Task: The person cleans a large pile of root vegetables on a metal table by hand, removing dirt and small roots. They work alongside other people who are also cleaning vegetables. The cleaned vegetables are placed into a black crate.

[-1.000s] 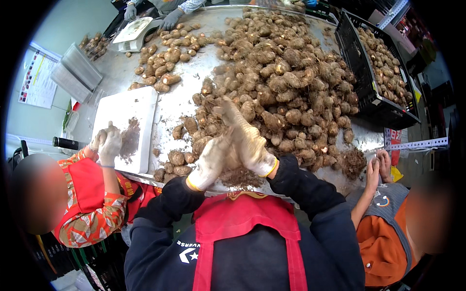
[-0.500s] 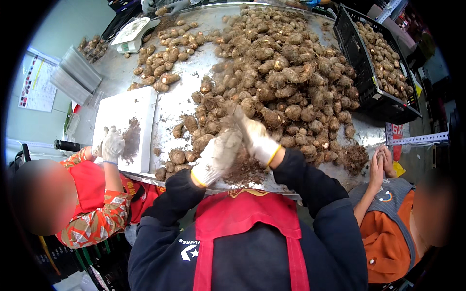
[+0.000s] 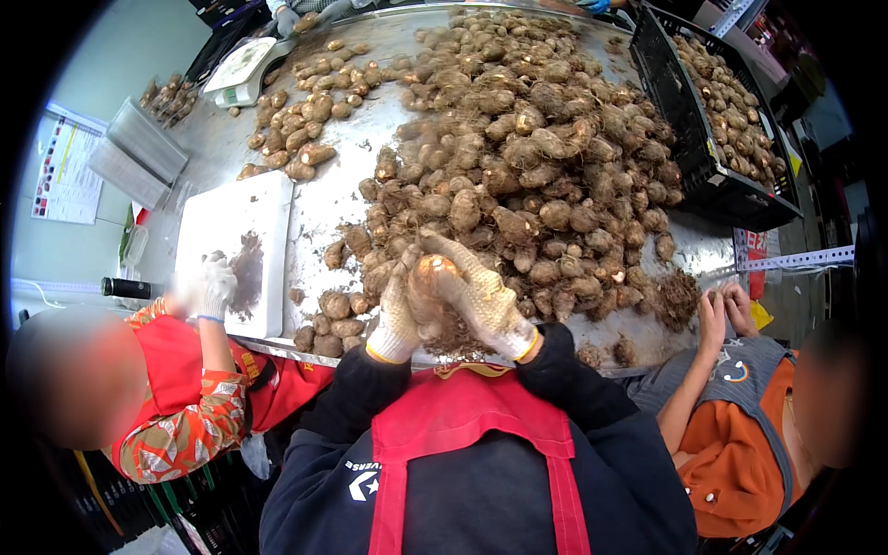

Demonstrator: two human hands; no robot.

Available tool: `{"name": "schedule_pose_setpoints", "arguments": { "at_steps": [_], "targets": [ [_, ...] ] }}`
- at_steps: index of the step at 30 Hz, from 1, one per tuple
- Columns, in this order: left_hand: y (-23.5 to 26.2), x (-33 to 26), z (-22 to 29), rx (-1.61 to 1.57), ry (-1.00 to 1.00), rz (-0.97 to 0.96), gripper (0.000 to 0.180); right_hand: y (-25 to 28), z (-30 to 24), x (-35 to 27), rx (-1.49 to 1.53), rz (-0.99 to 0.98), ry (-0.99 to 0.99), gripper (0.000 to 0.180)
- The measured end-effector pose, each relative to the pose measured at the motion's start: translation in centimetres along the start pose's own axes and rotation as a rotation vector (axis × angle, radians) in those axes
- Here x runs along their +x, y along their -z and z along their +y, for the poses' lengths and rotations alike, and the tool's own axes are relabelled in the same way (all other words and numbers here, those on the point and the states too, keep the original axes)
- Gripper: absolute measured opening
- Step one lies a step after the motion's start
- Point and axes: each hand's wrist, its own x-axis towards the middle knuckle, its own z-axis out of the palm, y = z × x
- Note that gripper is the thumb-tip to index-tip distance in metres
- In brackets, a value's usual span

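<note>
Between my two gloved hands is a brown taro with a pale orange end (image 3: 433,270), held just above the near edge of the metal table (image 3: 361,171). My left hand (image 3: 398,319) closes round its left side. From the right, my right hand (image 3: 486,301) wraps over it with the fingers bent across its far side. Both white gloves are soiled. Beyond my hands spreads a large heap of hairy taros (image 3: 555,166). A small cluster of taros (image 3: 347,327) lies left of my left hand. Loose dirt and root hair (image 3: 458,340) lie under my hands.
To the left lies a white tray (image 3: 282,277) with dirt on it, a co-worker's gloved hands (image 3: 208,285) over it. A scale (image 3: 242,72) stands near cleaner taros (image 3: 310,116). A black crate (image 3: 683,120) of taros stands far right. Another person's bare hands (image 3: 721,314) are near right.
My hands were blurred and rubbing across each other; they now cup the taro, its pale end showing. The right hand has turned palm-inward round it. The view has shifted slightly.
</note>
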Motion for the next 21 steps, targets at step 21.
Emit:
{"name": "schedule_pose_setpoints", "arguments": {
  "at_steps": [21],
  "targets": [
    [-0.6, -0.5, -0.1, 0.134, -0.029, 0.063, 0.069, 1.2, 1.6, 0.6, -0.989, 0.303, 0.459, 0.013]
  ]
}}
